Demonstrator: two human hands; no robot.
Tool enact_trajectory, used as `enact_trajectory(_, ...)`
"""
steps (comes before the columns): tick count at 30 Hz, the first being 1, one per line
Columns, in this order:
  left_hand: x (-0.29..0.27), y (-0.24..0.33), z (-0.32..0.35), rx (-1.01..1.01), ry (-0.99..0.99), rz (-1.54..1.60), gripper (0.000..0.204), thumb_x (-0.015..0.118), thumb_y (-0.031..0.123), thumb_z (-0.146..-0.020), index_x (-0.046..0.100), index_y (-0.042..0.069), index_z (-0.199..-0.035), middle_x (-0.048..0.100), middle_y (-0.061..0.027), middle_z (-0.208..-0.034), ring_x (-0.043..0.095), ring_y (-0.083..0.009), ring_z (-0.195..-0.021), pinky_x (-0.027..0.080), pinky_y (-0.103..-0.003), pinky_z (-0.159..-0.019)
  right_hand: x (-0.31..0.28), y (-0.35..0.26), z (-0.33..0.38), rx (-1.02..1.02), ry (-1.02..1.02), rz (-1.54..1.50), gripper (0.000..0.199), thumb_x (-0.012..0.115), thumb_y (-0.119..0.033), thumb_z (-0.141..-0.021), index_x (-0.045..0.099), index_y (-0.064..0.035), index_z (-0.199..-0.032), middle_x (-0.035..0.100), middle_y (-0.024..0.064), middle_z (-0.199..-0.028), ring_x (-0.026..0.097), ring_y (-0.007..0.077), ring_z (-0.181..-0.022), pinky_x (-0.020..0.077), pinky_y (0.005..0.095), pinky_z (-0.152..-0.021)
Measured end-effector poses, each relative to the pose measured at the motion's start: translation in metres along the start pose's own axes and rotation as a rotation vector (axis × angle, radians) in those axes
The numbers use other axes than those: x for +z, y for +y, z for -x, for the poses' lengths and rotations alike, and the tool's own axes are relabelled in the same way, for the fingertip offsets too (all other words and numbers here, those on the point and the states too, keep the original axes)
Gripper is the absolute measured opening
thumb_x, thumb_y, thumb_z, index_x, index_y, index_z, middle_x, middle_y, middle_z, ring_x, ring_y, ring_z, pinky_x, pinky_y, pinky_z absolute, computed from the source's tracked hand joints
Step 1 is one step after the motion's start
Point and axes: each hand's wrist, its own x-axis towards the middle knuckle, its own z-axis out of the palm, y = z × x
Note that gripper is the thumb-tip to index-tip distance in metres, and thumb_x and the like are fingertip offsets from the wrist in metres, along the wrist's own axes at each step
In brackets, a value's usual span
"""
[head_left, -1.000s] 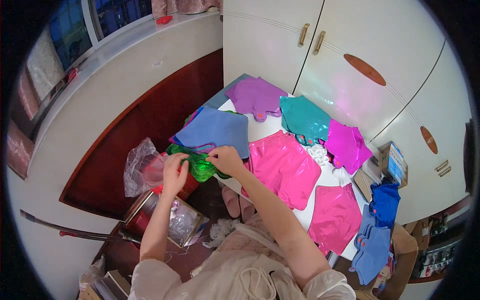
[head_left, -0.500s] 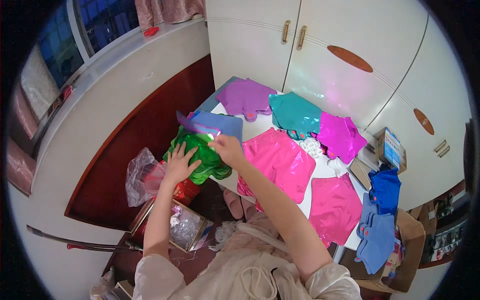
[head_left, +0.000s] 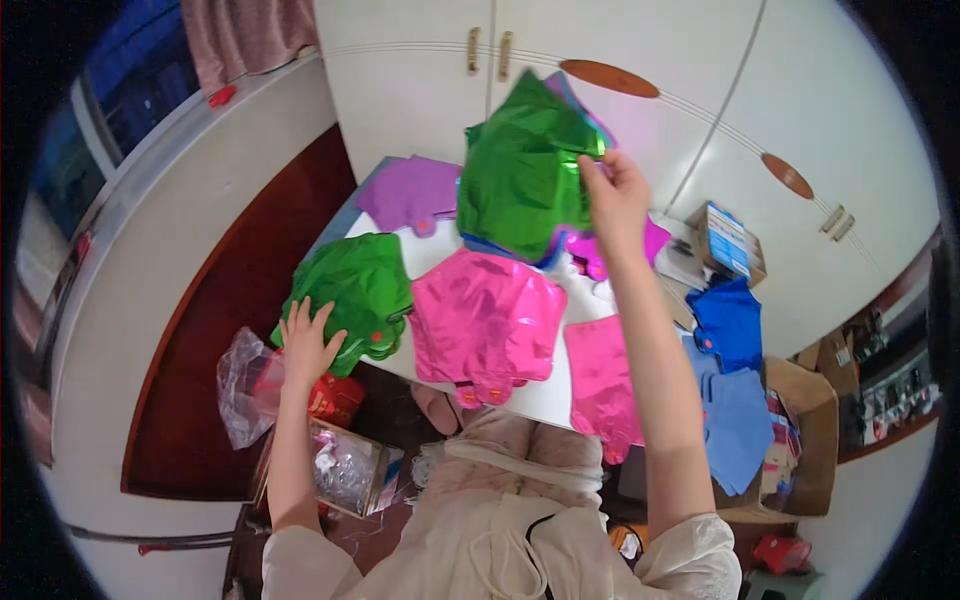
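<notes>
My right hand (head_left: pixel 612 193) is raised over the table and pinches the top edge of a shiny green foil balloon (head_left: pixel 520 170), which hangs flat in the air. My left hand (head_left: pixel 308 340) lies flat with spread fingers on a stack of green foil balloons (head_left: pixel 355 285) at the table's near left corner. Beside that stack lies a pile of pink foil balloons (head_left: pixel 485 315), and another pink pile (head_left: pixel 603 385) sits further right.
A purple foil pile (head_left: pixel 410 192) lies at the table's far left, and magenta foil (head_left: pixel 655 240) shows behind my right arm. Blue foil balloons (head_left: pixel 730 320) and a cardboard box (head_left: pixel 800 430) are at the right. A plastic bag (head_left: pixel 245 385) and a clear container (head_left: pixel 345 470) sit below left. White cupboards (head_left: pixel 560 60) stand behind.
My right hand has lifted one green foil balloon high off the stack. My left hand stayed pressed on the green stack, which now lies flat at the table's corner.
</notes>
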Motion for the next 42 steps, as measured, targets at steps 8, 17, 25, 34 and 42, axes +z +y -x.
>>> enact_trajectory(8,0.006,0.212,0.028,0.022,-0.476,1.709,0.053,0.059,0.014,-0.088,0.04,0.007,-0.137,0.05,-0.0117,-0.128,0.05,-0.0259,-0.118,0.039,-0.035,-0.1,-0.12,-0.097,0.061,-0.949,-0.291,1.274,0.015,0.062,-0.011,-0.075,0.062,-0.0069,-0.089,0.065,0.0125,-0.092,0.064,0.0224,-0.073,0.0501,0.0298,-0.055)
enact_trajectory(17,0.027,0.328,0.078,-0.466,-1.12,2.27,0.034,0.055,0.019,-0.091,0.049,0.003,-0.12,0.058,-0.0063,-0.109,0.059,-0.0184,-0.095,0.05,-0.034,-0.082,-0.15,-0.038,0.22,-0.864,-0.856,1.343,0.02,0.058,-0.014,-0.067,0.058,-0.0018,-0.082,0.063,0.02,-0.099,0.065,0.0261,-0.086,0.0539,0.0308,-0.067)
enact_trajectory(25,0.04,0.321,0.082,-0.607,-1.018,1.871,0.029,0.054,0.002,-0.086,0.053,0.003,-0.115,0.06,-0.0083,-0.103,0.061,-0.021,-0.092,0.051,-0.037,-0.081,-0.159,-0.042,0.255,-0.458,-0.78,0.996,0.027,0.06,-0.013,-0.075,0.062,-0.0025,-0.101,0.061,0.0188,-0.112,0.063,0.0292,-0.099,0.055,0.0335,-0.075)
enact_trajectory(34,0.031,0.339,0.063,-0.408,-1.096,1.969,0.038,0.052,-0.001,-0.085,0.049,0.001,-0.123,0.057,-0.0121,-0.116,0.06,-0.0254,-0.102,0.049,-0.04,-0.09,-0.249,-0.009,0.177,0.156,-0.258,0.867,0.028,0.051,-0.016,-0.091,0.059,-0.0016,-0.115,0.061,0.0195,-0.115,0.058,0.0345,-0.106,0.0461,0.0384,-0.09)
enact_trajectory(42,0.057,0.347,0.059,-0.504,-1.16,1.897,0.042,0.049,0.0,-0.087,0.044,0.0,-0.128,0.054,-0.0122,-0.122,0.056,-0.0251,-0.109,0.047,-0.041,-0.094,-0.287,0.082,0.153,0.07,-0.439,1.034,0.034,0.055,-0.023,-0.089,0.057,0.002,-0.111,0.057,0.0225,-0.118,0.053,0.038,-0.11,0.0423,0.0415,-0.094)
